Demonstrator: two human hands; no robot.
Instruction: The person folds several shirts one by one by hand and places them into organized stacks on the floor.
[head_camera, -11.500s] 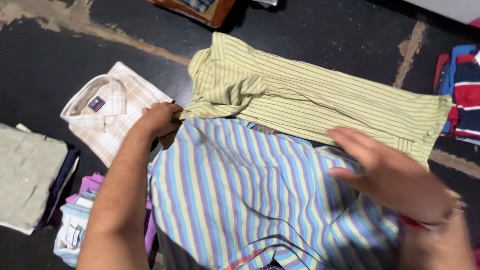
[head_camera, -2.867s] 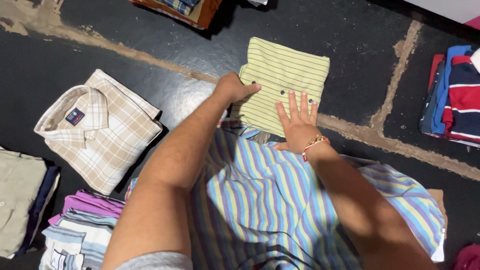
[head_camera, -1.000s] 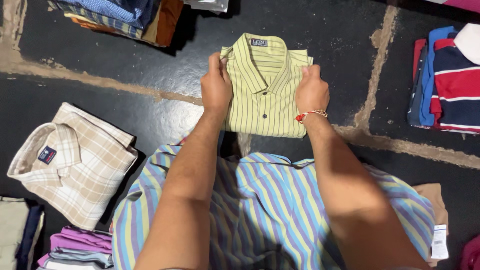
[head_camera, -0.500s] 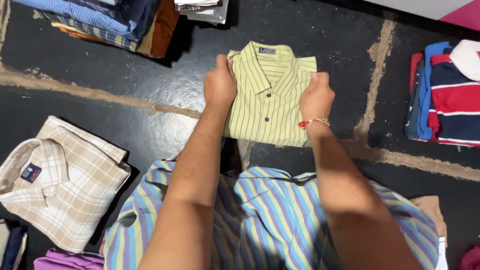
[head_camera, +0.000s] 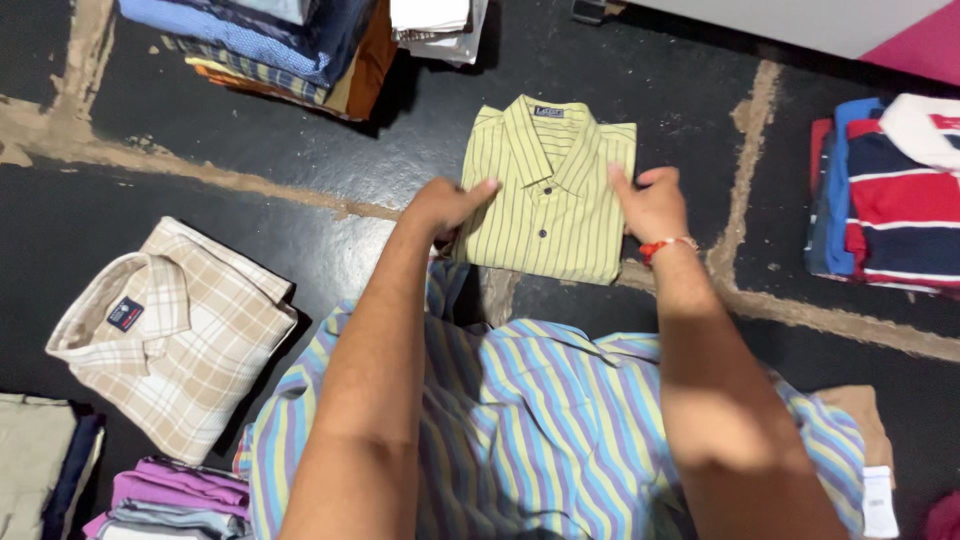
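On a dark floor crossed by tan seams, a beige checked shirt lies at left, the left hand and right hand rest open-fingered on the folded yellow-green striped shirt at upper centre, and a red-and-navy stack sits right.

I count one folded yellow striped shirt; one folded beige checked shirt at left; one spread blue-striped shirt below; four stacks of clothes at the edges.
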